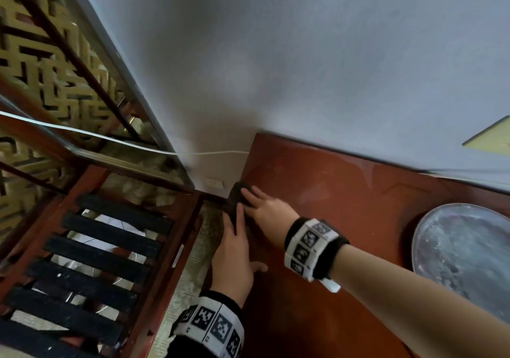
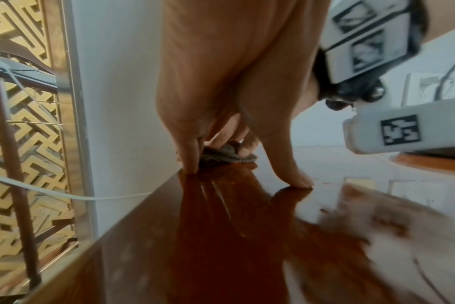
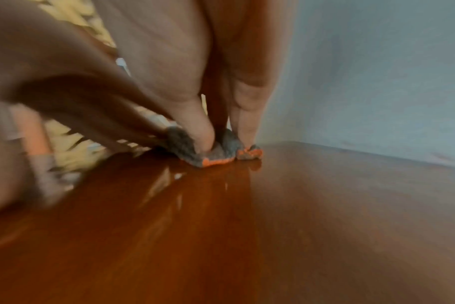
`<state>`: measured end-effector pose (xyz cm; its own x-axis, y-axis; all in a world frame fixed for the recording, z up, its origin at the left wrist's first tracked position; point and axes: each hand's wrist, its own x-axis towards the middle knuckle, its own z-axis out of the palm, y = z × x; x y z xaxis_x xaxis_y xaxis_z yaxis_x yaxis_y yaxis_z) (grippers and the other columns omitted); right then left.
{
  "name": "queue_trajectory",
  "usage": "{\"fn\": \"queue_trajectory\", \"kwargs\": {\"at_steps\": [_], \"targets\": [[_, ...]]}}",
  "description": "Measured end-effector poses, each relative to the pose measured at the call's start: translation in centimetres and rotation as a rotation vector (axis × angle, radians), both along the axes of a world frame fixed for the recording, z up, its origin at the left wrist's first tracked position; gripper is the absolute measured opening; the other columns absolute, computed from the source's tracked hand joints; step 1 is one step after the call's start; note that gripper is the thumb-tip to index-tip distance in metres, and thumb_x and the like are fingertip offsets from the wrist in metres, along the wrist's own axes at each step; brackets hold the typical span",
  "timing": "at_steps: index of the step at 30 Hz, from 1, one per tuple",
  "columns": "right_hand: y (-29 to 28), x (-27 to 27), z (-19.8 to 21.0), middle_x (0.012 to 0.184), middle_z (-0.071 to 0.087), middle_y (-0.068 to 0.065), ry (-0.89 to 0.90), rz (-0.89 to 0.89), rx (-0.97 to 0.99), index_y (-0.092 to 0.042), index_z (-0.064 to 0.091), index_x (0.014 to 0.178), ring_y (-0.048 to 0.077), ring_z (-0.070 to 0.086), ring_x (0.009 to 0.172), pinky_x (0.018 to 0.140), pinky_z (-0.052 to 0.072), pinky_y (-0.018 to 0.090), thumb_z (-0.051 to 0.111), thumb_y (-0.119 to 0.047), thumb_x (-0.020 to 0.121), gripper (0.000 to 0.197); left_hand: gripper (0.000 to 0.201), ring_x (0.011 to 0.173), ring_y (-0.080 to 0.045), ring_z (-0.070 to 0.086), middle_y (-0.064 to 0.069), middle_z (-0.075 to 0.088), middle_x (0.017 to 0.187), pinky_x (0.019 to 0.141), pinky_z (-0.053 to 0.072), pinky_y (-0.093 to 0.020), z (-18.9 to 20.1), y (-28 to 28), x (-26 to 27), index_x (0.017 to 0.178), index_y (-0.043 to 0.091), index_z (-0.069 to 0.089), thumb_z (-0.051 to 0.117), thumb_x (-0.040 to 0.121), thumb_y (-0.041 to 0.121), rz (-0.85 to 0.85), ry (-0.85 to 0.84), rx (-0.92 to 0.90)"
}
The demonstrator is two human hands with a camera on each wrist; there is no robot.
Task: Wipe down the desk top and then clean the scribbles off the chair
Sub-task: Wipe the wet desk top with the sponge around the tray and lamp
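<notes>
The red-brown desk top (image 1: 345,219) runs along the wall. A dark grey cloth (image 1: 236,192) with an orange edge (image 3: 216,161) lies at its far left corner. My right hand (image 1: 256,200) presses flat on the cloth with straight, spread fingers. My left hand (image 1: 237,228) lies along the desk's left edge just behind it, its straight fingers touching the cloth and its thumb on the wood. In the left wrist view the cloth (image 2: 226,156) bunches under the fingertips. The chair (image 1: 96,247), a red-brown frame with black slats, stands left of the desk.
A round grey tray (image 1: 463,247) sits on the desk at the right. The pale wall (image 1: 331,68) bounds the far side. A wall socket (image 1: 215,183) and a white cable (image 1: 209,153) lie beyond the corner, and a gold lattice screen (image 1: 41,68) stands at the left.
</notes>
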<state>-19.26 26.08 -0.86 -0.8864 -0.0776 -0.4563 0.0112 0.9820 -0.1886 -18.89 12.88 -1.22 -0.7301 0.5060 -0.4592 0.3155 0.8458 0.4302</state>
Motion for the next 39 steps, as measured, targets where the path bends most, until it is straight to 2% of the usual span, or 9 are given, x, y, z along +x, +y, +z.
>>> {"fn": "queue_trajectory", "kwargs": {"at_steps": [4,8,10,13,18,23,28,35,39], "targets": [[1.9,-0.6,0.2,0.158,-0.001,-0.001,-0.024,0.022,-0.005,-0.026,0.018,0.149,0.019,0.003,0.145,0.111,0.028,0.037,0.026,-0.012,0.101,0.050,0.122,0.143,-0.022,0.021,-0.009,-0.023,0.155,0.098,0.038,-0.024,0.0,0.6,0.0,0.146,0.023,-0.024,0.076,0.077,0.030,-0.016,-0.008,-0.013],[6.2,-5.1,-0.2,0.158,0.005,0.002,0.012,-0.235,0.036,-0.027,0.024,0.147,0.024,0.010,0.145,0.113,0.026,0.039,0.029,-0.012,0.100,0.050,0.113,0.145,-0.016,-0.012,-0.001,-0.024,0.155,0.110,0.025,-0.024,-0.7,1.4,-0.9,0.148,0.022,-0.016,0.072,0.079,0.035,-0.081,0.018,0.009],[8.0,-6.6,-0.4,0.158,0.007,0.004,0.012,-0.336,0.058,-0.026,0.025,0.147,0.027,0.014,0.144,0.112,0.028,0.041,0.033,-0.010,0.098,0.052,0.106,0.144,-0.016,-0.018,-0.002,-0.023,0.156,0.115,0.013,-0.026,-1.0,1.9,-1.4,0.150,0.023,-0.009,0.069,0.080,0.040,-0.122,0.025,0.001],[8.1,-7.4,-0.3,0.157,0.006,0.006,0.029,-0.376,0.084,-0.023,0.023,0.148,0.029,0.014,0.143,0.110,0.029,0.042,0.034,-0.007,0.096,0.055,0.103,0.144,-0.019,-0.018,-0.005,-0.021,0.156,0.117,0.004,-0.029,-1.2,2.7,-2.1,0.151,0.022,-0.005,0.067,0.080,0.044,-0.156,0.022,-0.028],[6.9,-5.3,-0.2,0.158,-0.003,-0.001,-0.008,-0.059,0.040,-0.028,0.015,0.149,0.020,0.002,0.146,0.113,0.026,0.040,0.033,-0.002,0.096,0.062,0.104,0.143,-0.021,-0.020,-0.007,-0.023,0.155,0.117,0.006,-0.032,-1.3,3.3,-2.3,0.150,0.021,-0.007,0.067,0.081,0.043,-0.156,0.022,-0.078],[8.8,-7.8,-0.3,0.158,0.006,0.003,0.080,-0.352,0.064,-0.024,0.026,0.147,0.028,0.013,0.143,0.111,0.030,0.043,0.037,-0.007,0.095,0.055,0.104,0.143,-0.020,-0.020,-0.006,-0.023,0.155,0.118,0.007,-0.030,-1.3,3.2,-2.2,0.150,0.021,-0.009,0.064,0.081,0.046,-0.167,0.041,-0.086],[5.2,-7.7,-0.6,0.158,0.004,-0.001,0.024,-0.046,-0.011,-0.024,0.027,0.147,0.023,0.003,0.145,0.114,0.024,0.041,0.033,-0.007,0.098,0.052,0.104,0.143,-0.021,-0.020,-0.007,-0.023,0.155,0.118,0.005,-0.030,-1.3,3.4,-2.3,0.150,0.021,-0.010,0.065,0.081,0.045,-0.173,0.038,-0.101],[7.1,-9.7,-0.6,0.158,0.007,0.001,0.084,-0.465,-0.070,-0.024,0.029,0.146,0.025,0.016,0.143,0.110,0.030,0.042,0.044,-0.001,0.092,0.061,0.104,0.143,-0.020,-0.021,-0.006,-0.024,0.155,0.118,0.008,-0.030,-1.4,3.0,-2.4,0.150,0.021,-0.009,0.064,0.082,0.048,-0.185,0.041,-0.085],[8.9,-7.7,-0.7,0.157,0.011,0.004,0.123,-0.515,-0.008,-0.022,0.031,0.145,0.027,0.019,0.142,0.109,0.030,0.043,0.039,0.001,0.092,0.058,0.104,0.143,-0.020,-0.021,-0.007,-0.024,0.155,0.118,0.007,-0.029,-1.6,2.9,-2.5,0.150,0.021,-0.009,0.065,0.081,0.047,-0.196,0.027,-0.073]]}}
